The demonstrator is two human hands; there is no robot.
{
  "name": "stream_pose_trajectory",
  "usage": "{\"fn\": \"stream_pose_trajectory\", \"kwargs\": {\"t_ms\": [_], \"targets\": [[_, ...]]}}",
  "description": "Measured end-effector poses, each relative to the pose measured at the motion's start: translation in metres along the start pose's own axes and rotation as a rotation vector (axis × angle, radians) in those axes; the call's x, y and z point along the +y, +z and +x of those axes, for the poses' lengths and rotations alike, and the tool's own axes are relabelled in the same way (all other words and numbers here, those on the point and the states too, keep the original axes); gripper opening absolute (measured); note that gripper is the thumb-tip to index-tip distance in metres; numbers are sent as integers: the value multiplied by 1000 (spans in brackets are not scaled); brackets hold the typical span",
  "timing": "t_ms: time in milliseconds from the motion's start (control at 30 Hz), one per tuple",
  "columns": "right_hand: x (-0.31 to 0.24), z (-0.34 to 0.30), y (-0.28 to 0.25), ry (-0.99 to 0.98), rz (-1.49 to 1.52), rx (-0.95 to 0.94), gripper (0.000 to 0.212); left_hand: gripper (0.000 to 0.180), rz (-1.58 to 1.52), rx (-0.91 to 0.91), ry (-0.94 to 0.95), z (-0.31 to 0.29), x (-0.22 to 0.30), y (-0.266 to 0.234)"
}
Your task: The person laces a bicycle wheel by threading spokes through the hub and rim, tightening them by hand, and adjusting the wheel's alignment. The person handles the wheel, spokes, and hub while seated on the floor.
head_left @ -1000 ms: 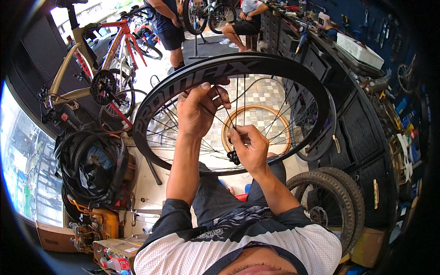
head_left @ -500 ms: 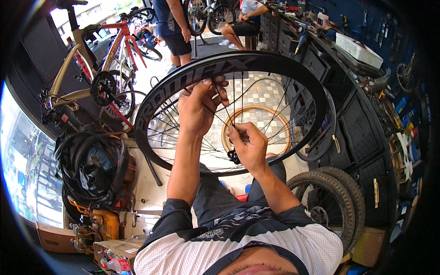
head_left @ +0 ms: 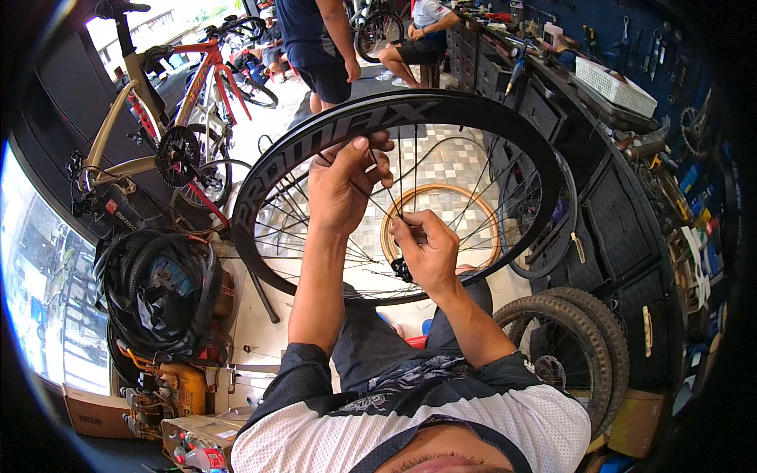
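A black deep-rim bicycle wheel (head_left: 505, 126) leans over my lap, tilted, with thin black spokes running to its dark hub (head_left: 402, 270). My left hand (head_left: 345, 185) reaches through the near side of the wheel, its fingers curled around a spoke just below the upper rim. Lower and to the right, my right hand (head_left: 428, 251) pinches a spoke between thumb and forefinger, close above the hub. It looks like the same spoke, slanting between both hands, though the fingers cover parts of it.
Bicycles (head_left: 169, 142) stand at the left above a bundle of black tyres (head_left: 158, 284). A tan tyre (head_left: 441, 188) lies on the tiled floor beyond the wheel. Knobby tyres (head_left: 587, 339) lean at the right, below a bench with a white basket (head_left: 615, 87). A person (head_left: 311, 39) stands ahead; another sits.
The standing person ahead has shifted to the right. My hands and the wheel have hardly moved.
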State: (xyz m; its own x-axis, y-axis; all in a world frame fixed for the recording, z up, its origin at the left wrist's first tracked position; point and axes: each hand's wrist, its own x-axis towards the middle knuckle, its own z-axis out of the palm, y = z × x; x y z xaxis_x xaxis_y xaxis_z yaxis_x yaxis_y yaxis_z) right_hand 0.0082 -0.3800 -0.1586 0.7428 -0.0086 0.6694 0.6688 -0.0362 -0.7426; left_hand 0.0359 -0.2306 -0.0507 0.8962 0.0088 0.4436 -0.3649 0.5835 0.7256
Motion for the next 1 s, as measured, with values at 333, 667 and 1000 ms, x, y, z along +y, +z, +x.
{"fn": "stream_pose_trajectory", "kwargs": {"t_ms": [333, 667, 1000], "targets": [[5, 0, 2, -3, 16, 33, 10, 23, 51, 30, 66, 1, -2, 3], [3, 0, -2, 8, -19, -3, 13, 23, -103, 8, 5, 0, 0, 4], [3, 2, -1, 29, -10, -23, 14, 24, -35, 97, 47, 1, -8, 0]]}}
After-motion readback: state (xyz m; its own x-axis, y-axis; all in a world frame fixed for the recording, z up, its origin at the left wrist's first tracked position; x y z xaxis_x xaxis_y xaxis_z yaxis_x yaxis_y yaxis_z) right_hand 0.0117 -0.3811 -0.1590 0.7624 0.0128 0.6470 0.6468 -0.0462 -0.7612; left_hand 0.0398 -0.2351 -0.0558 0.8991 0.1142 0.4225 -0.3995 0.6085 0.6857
